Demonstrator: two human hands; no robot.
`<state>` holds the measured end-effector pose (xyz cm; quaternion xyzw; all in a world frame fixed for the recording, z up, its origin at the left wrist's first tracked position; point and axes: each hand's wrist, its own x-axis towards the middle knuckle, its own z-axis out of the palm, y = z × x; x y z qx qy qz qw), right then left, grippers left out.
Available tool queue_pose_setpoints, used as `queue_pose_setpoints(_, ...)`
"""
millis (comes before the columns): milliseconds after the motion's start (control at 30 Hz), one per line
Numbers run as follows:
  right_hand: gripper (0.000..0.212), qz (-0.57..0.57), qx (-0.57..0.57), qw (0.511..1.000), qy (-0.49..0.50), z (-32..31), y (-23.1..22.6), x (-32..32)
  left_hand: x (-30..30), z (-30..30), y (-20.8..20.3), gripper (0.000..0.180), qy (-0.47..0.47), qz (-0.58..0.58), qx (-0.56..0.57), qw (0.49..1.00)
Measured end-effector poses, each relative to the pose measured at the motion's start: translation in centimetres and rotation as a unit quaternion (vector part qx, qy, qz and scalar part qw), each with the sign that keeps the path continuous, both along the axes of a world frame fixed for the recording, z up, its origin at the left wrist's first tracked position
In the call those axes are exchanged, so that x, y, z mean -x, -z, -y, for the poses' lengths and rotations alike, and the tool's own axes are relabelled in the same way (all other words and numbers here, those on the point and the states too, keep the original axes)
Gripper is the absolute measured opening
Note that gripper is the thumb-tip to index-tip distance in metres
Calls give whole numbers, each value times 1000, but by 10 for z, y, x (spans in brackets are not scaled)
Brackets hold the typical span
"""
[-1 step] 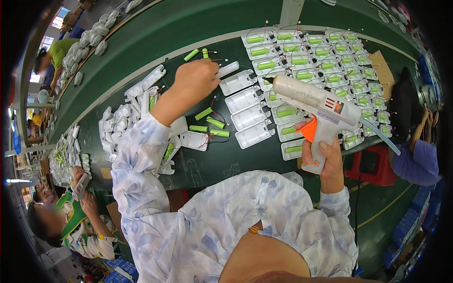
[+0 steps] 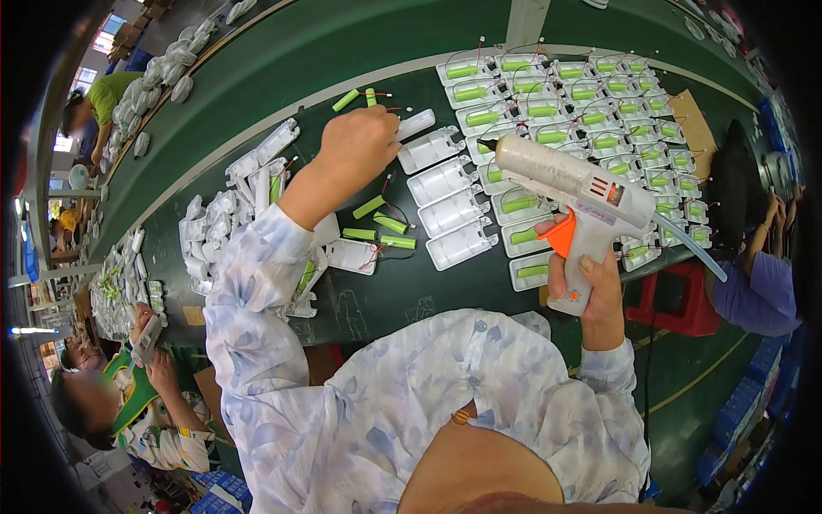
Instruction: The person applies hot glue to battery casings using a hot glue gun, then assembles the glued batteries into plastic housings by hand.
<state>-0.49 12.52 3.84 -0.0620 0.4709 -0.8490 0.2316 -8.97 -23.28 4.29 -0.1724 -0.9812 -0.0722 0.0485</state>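
My right hand (image 2: 597,287) is wrapped round the handle of a white hot glue gun (image 2: 604,201) with an orange trigger. Its dark nozzle points left, and a pale glue stick (image 2: 693,247) sticks out of its back. My left hand (image 2: 360,141) is closed on a white plastic shell (image 2: 417,125), whose near end the fingers hide. Just below that shell, a column of bare white shells (image 2: 447,187) lies on the table. Green battery cells (image 2: 391,224) with thin wires lie loose near my left forearm.
Rows of white shells (image 2: 548,111), each with a green cell, fill the table's right side. Piled shells (image 2: 218,227) lie left. A red stool (image 2: 676,300) stands at right. One co-worker (image 2: 163,385) sits at left; another person's purple sleeve (image 2: 753,295) shows at right.
My left hand has shifted very slightly to the right with the white shell. My right hand and the glue gun look nearly still.
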Motion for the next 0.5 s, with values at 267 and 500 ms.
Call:
queue_pose_setpoints(267,62,4,8,1000,7,-7,-3,2,33,9,-6,10,105,-235,45,965)
queue_pose_setpoints(500,61,-10,-8,1000,4,-4,-2,-1,76,14,-2,10,309,-169,62,934)
